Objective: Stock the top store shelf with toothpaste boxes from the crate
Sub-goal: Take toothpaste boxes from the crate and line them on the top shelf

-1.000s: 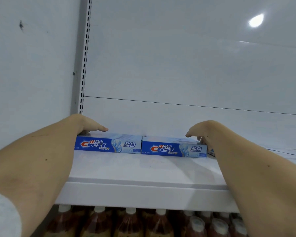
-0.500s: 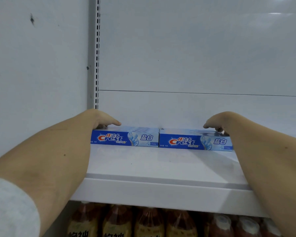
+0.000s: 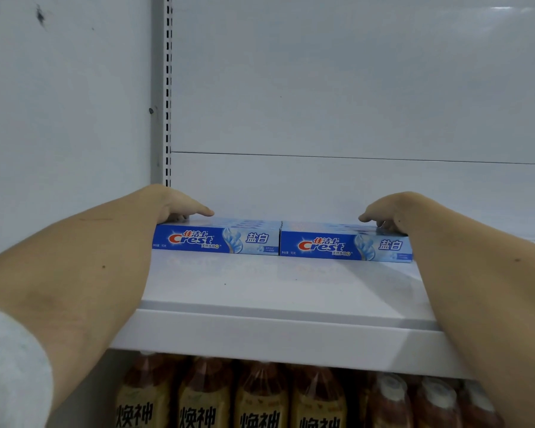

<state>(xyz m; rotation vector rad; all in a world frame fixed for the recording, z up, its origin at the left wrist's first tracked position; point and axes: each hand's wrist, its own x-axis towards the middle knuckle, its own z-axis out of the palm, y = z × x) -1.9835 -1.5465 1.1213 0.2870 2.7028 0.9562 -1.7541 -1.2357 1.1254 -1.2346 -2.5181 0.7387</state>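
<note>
Both bare arms are reaching up onto the white metal top shelf [image 3: 278,291], one hand at each end of a row of toothpaste. Two blue rectangular cardboard Crest toothpaste boxes sit end to end, touching in the middle, well back from the shelf's front lip: the left blue box [image 3: 217,240] and the right blue box [image 3: 346,247], both lying flat with the logo facing out. More boxes seem to be lined up behind them, but only their top edges show, so I can't count them. The left hand [image 3: 179,203] rests on the top left end of the left box, thumb stretched out flat along the top, the other fingers tucked down behind where I can't really make them out. The right hand [image 3: 386,211] sits on the right end of the right box, thumb pointing inward, fingers curled down over the top edge; whether it's actually clamping the box or just pressing, I can't tell. Under the shelf stands a row of brown drink bottles with white caps [image 3: 260,396]. A slotted grey upright [image 3: 166,88] runs up the back left, against the plain white back panel [image 3: 352,88].
</note>
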